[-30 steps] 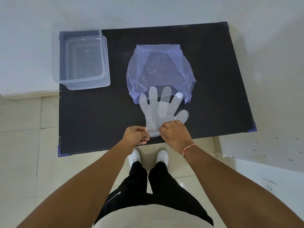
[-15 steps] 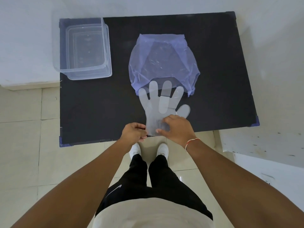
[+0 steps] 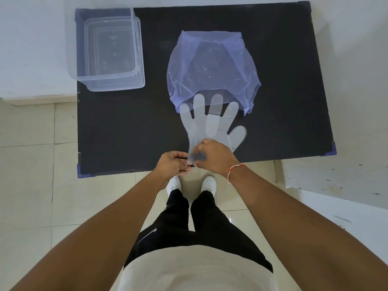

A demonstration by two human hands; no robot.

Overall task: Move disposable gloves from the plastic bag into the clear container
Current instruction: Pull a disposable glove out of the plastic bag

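Observation:
A translucent disposable glove (image 3: 210, 127) lies flat on the black table (image 3: 126, 127), its fingertips overlapping the near edge of a bluish plastic bag (image 3: 212, 68). More than one glove layer seems stacked there. My left hand (image 3: 174, 162) pinches the glove's cuff at the table's near edge. My right hand (image 3: 214, 157) has its fingers slipped into the cuff opening, seen through the film. A clear container (image 3: 109, 51), nothing in it, stands at the table's far left corner.
White walls border the table at the back and on both sides. A white ledge (image 3: 336, 181) juts out at the right. Tiled floor and my shoes (image 3: 206, 182) show below the table's near edge.
My right hand has pushed its fingers further into the glove cuff. My left hand keeps its pinch on the cuff. The camera has tilted, shifting the table upward in view.

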